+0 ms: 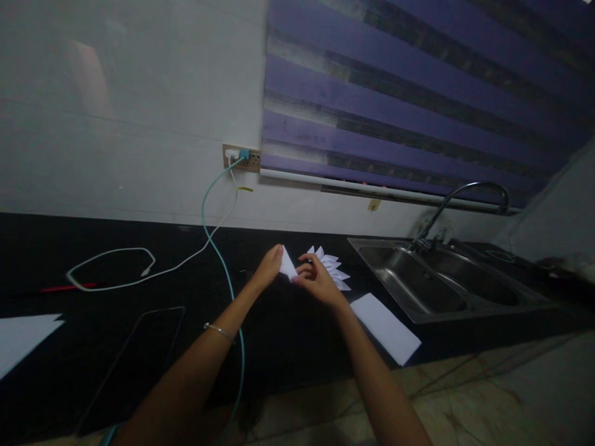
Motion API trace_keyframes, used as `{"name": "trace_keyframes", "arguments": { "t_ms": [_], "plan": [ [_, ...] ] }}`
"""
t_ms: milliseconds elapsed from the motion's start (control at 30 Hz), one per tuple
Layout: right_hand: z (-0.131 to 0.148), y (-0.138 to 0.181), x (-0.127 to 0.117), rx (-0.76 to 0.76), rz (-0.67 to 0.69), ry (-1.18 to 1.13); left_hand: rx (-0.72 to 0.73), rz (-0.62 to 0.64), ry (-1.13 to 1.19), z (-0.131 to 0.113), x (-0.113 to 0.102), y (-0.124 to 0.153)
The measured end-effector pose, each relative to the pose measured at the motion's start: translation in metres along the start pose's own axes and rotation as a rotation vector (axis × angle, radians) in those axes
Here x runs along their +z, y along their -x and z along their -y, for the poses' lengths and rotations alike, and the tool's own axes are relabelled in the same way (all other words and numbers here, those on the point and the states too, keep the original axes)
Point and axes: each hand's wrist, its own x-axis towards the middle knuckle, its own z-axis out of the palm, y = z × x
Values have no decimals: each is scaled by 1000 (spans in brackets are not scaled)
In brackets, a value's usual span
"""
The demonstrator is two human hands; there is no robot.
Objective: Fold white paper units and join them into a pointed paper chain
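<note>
Both my hands meet over a black countertop (288, 334). My left hand (268, 267) and my right hand (317, 282) together pinch a small folded white paper piece (288, 266), pointed like a triangle. Just behind my right hand lies a fan of several similar folded white paper points (335, 267) on the counter. A thin bracelet circles my left wrist.
A white paper sheet (385, 327) lies at the counter's front edge, right of my right arm. A steel sink (446, 288) with a curved tap (465, 198) stands at the right. A teal cable (223, 248) and a white cable (116, 269) run from a wall socket (242, 157). More white paper (23, 337) lies far left.
</note>
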Motion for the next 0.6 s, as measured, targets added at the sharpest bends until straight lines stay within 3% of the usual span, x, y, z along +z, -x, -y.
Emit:
{"name": "trace_keyframes", "arguments": {
  "t_ms": [167, 300, 433, 600],
  "plan": [
    [-4, -2, -2, -50, -20, 21, -110, 34, 145, -3, 3, 5],
    [-1, -4, -6, -80, -108, -14, -172, 80, 95, -2, 3, 6],
    [0, -5, -10, -99, -148, 37, 24, 47, 29, 2, 2, 6],
    [-6, -8, -14, -123, -180, 93, 256, 252, -122, -1, 2, 13]
  ]
}}
